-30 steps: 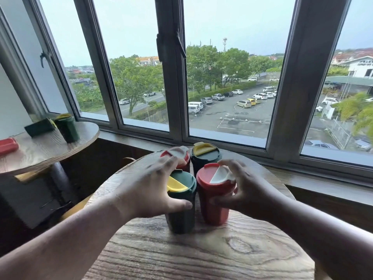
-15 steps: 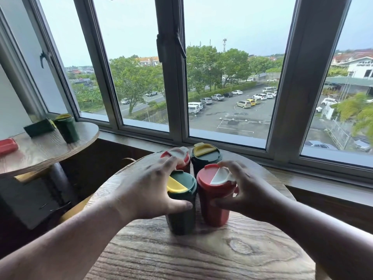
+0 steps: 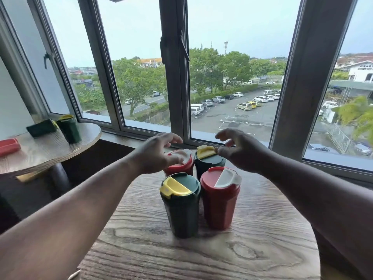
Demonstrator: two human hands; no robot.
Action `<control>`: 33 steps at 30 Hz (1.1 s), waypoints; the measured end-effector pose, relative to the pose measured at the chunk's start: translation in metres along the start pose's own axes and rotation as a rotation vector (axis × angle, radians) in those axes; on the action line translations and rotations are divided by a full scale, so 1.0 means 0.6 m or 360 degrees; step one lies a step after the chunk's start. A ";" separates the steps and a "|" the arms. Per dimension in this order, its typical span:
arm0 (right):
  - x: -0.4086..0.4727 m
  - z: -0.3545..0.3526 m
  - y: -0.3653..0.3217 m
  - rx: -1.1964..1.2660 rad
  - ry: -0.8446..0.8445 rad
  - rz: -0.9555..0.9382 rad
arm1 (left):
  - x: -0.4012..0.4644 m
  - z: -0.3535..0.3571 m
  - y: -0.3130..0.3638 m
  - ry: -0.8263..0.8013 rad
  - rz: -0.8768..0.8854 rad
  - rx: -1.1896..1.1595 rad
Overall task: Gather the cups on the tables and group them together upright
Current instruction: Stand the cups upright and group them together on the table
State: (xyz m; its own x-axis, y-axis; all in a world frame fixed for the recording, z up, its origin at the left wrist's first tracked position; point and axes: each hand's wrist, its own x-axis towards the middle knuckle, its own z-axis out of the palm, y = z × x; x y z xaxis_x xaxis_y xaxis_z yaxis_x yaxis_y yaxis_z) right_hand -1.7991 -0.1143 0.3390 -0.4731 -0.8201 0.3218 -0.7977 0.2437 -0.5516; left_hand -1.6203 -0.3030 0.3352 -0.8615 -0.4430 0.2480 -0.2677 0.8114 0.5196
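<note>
Several lidded cups stand upright, bunched together on the round wooden table (image 3: 201, 253). Nearest me are a green cup with a yellow flap (image 3: 181, 205) and a red cup with a white flap (image 3: 220, 199). Behind them stand another red cup (image 3: 181, 167) and another green cup (image 3: 209, 160). My left hand (image 3: 159, 154) hovers over the far red cup, fingers loosely spread, holding nothing. Above the far green cup is my right hand (image 3: 236, 152), also relaxed and empty. On the left table (image 3: 40, 154) one green cup (image 3: 68, 129) stands, another green cup (image 3: 41, 128) lies on its side, and a red cup (image 3: 9, 146) lies flat.
The two tables are apart, with a dark gap and a chair between them. A window sill and metal window frames (image 3: 175, 77) run right behind both tables. The near half of the round table is bare wood.
Both hands have let go of the two near cups and risen forward, now above the two far cups. The cups stay where they were.
</note>
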 end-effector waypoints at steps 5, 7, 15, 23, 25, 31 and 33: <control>0.066 0.012 0.004 -0.0081 -0.0446 0.0029 | 0.041 0.007 -0.025 -0.0495 -0.0086 -0.0337; 0.082 0.021 0.010 0.0009 -0.0664 0.0071 | 0.047 0.008 -0.032 -0.0562 -0.0129 -0.0457; 0.098 0.038 0.023 -0.0011 -0.0672 -0.0008 | 0.053 0.013 -0.042 -0.0340 -0.0154 -0.0201; 0.086 0.033 0.020 -0.0171 -0.0513 -0.0021 | 0.047 0.023 -0.030 -0.0104 -0.0349 0.0083; 0.085 0.033 0.021 -0.0215 -0.0484 0.0001 | 0.048 0.026 -0.026 -0.0098 -0.0388 0.0085; 0.080 0.034 0.021 -0.0256 -0.0418 0.0063 | 0.047 0.026 -0.017 -0.0188 -0.0372 0.0195; 0.079 0.037 0.021 -0.0224 -0.0391 0.0102 | 0.044 0.026 -0.016 -0.0206 -0.0381 0.0187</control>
State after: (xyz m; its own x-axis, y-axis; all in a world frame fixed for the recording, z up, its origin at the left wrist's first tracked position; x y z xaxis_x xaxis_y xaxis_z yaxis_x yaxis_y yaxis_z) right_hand -1.8232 -0.1614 0.3303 -0.4334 -0.8973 0.0843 -0.8212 0.3546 -0.4470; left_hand -1.6472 -0.3167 0.3243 -0.8137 -0.5810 0.0192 -0.5116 0.7315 0.4508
